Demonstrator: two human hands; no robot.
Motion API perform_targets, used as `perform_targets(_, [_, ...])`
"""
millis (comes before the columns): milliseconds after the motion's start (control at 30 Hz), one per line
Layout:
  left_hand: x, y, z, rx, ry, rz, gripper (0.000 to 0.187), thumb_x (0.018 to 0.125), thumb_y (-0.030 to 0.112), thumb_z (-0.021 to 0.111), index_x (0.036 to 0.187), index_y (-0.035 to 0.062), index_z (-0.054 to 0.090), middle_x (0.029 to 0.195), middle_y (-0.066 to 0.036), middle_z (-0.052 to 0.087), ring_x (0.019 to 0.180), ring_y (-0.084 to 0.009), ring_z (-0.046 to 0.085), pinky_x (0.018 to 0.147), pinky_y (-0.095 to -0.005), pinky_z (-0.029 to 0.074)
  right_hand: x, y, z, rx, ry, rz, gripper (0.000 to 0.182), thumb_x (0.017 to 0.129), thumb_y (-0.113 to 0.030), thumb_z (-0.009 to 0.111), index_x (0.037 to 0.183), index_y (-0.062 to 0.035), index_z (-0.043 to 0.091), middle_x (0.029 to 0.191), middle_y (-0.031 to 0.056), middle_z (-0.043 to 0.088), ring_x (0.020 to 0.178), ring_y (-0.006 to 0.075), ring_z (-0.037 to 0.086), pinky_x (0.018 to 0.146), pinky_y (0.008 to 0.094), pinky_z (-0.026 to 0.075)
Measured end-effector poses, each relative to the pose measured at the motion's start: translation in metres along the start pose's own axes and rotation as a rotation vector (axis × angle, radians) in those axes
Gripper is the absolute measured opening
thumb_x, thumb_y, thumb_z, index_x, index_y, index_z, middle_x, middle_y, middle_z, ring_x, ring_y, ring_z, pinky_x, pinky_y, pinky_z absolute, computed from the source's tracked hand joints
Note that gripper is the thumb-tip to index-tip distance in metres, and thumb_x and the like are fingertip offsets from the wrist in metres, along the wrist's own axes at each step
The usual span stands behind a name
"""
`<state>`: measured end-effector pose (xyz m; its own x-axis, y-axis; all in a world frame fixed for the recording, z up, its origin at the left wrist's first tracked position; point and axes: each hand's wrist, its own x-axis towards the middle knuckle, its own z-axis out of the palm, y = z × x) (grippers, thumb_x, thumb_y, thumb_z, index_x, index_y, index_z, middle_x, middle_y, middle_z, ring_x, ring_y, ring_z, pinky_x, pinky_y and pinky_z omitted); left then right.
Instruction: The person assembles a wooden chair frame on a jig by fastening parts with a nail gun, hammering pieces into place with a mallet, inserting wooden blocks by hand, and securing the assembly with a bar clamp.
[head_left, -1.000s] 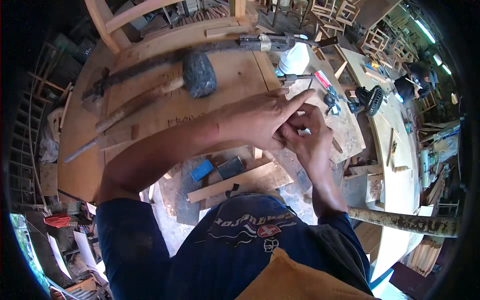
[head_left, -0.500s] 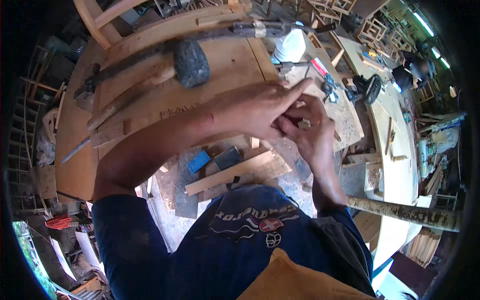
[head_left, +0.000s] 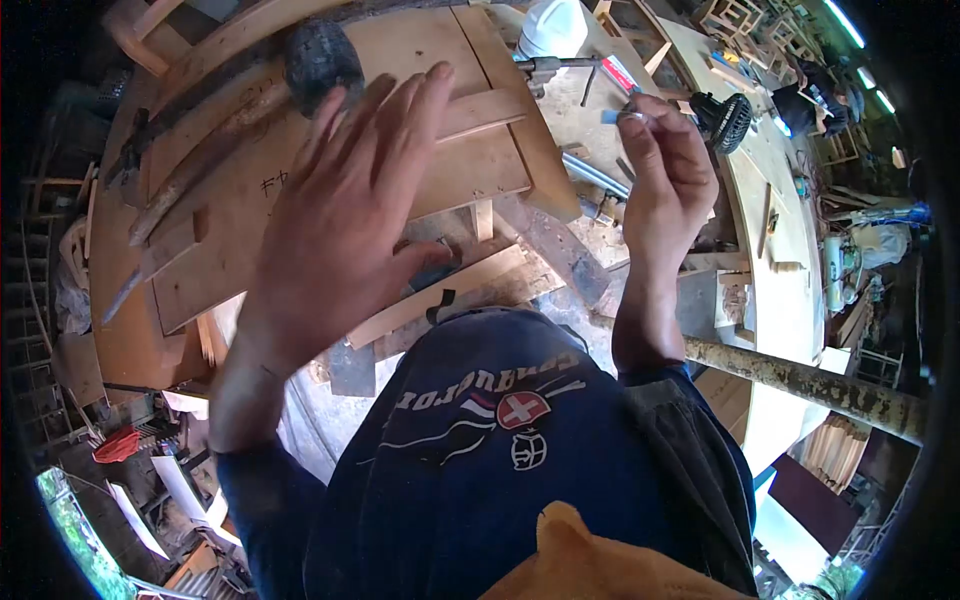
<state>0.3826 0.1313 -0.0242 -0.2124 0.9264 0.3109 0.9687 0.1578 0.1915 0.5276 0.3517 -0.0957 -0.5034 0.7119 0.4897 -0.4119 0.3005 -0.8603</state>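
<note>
Your hands, joined at centre frame a moment ago, have parted: your left hand (head_left: 345, 210) now hangs open, fingers spread, over the worktop (head_left: 470, 130) near the mallet (head_left: 322, 55), while your right hand (head_left: 668, 175) pinches a small piece (head_left: 632, 116) at upper right.

Two hands are raised: the left hand (head_left: 345, 215) spread flat, and the right hand (head_left: 668, 180) with one small metal piece (head_left: 632, 117) in its grip. On the table (head_left: 480, 60) lie one rubber mallet (head_left: 320, 55), one white jug (head_left: 552, 25) and one small black fan (head_left: 727, 118) at far right.
</note>
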Motion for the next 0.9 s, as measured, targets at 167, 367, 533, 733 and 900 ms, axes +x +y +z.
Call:
perform_targets(167, [0.012, 0.009, 0.04, 0.113, 0.035, -0.089, 0.089, 0.079, 0.021, 0.071, 0.155, 0.0056, 0.026, 0.145, -0.017, 0.046, 0.138, -0.0344, 0.041, 0.118, -0.0508, 0.025, 0.017, 0.045, 0.01, 0.209, -0.138, 0.027, 0.017, 0.099, 0.0, 0.057, 0.116, -0.0006, 0.062, 0.108, 0.0051, 0.066, 0.101, 0.0117, 0.061, 0.09, 0.0255, 0.046])
perform_targets(367, [0.029, -0.003, 0.072, 0.141, 0.043, -0.222, 0.084, 0.076, 0.001, 0.069, 0.152, 0.008, 0.033, 0.147, -0.016, 0.046, 0.139, -0.0318, 0.042, 0.118, -0.0487, 0.029, 0.014, 0.055, 0.035, 0.45, -0.295, 0.004, 0.027, 0.099, -0.004, 0.058, 0.123, -0.0007, 0.046, 0.113, 0.0105, 0.06, 0.114, 0.0198, 0.057, 0.101, 0.0337, 0.043])
perform_targets(533, [0.031, -0.001, 0.076, 0.146, 0.047, -0.271, 0.077, 0.074, -0.003, 0.064, 0.147, 0.0072, 0.041, 0.144, -0.014, 0.049, 0.137, -0.0322, 0.045, 0.117, -0.0497, 0.031, 0.014, 0.054, 0.031, 0.432, -0.355, 0.012, 0.037, 0.098, -0.004, 0.058, 0.127, -0.0005, 0.036, 0.111, 0.013, 0.056, 0.108, 0.0199, 0.056, 0.097, 0.0337, 0.043])
perform_targets(733, [0.031, -0.001, 0.079, 0.173, 0.031, -0.291, 0.075, 0.073, 0.002, 0.067, 0.144, 0.0073, 0.045, 0.143, -0.013, 0.052, 0.136, -0.0324, 0.048, 0.116, -0.0505, 0.032, 0.017, 0.058, 0.037, 0.519, -0.338, -0.023, 0.035, 0.094, -0.001, 0.059, 0.122, 0.0051, 0.04, 0.102, 0.0158, 0.056, 0.098, 0.0209, 0.057, 0.085, 0.031, 0.047])
perform_targets(900, [0.021, -0.032, 0.128, 0.322, 0.328, -0.126, 0.07, 0.075, 0.005, 0.063, 0.143, 0.0112, 0.049, 0.143, -0.012, 0.052, 0.136, -0.03, 0.047, 0.117, -0.0517, 0.031, 0.014, 0.063, 0.041, 0.549, -0.273, -0.023, 0.036, 0.093, 0.0, 0.061, 0.122, 0.0052, 0.041, 0.102, 0.0174, 0.058, 0.093, 0.0202, 0.059, 0.083, 0.0302, 0.048])
